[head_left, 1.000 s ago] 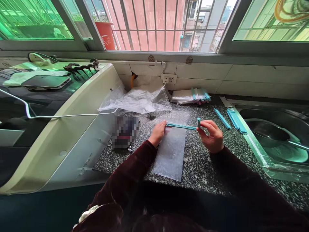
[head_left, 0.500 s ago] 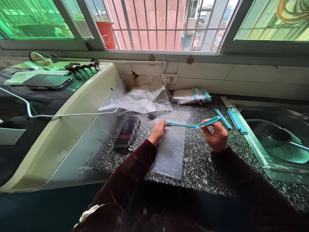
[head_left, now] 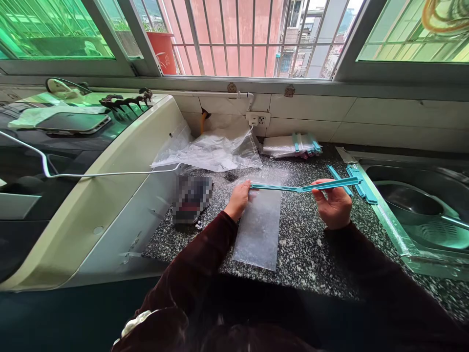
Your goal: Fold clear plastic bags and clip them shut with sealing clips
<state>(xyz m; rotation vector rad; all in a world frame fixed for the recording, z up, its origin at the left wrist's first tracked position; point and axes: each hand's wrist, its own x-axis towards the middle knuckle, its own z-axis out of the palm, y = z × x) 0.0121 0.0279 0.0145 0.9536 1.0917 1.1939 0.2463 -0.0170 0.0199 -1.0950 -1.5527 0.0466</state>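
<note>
A clear plastic bag (head_left: 259,229) lies flat on the speckled granite counter (head_left: 308,244) in front of me. Along its top edge runs a teal sealing clip (head_left: 304,187), unfolded into one long strip. My left hand (head_left: 239,198) pinches the clip's left end against the bag's top corner. My right hand (head_left: 332,204) grips the clip's right half from below, holding that arm out to the right, slightly raised.
Several spare teal clips (head_left: 357,182) lie by the steel sink (head_left: 414,205) at right. A stack of clipped bags (head_left: 291,145) sits by the tiled wall, crumpled plastic (head_left: 208,151) by the socket. A white appliance (head_left: 110,171) with a phone (head_left: 73,122) stands on the left.
The clip's right arm, folded up one second ago, has swung open to the right until the clip lies nearly straight. My right hand moved right with it. My left hand stayed put.
</note>
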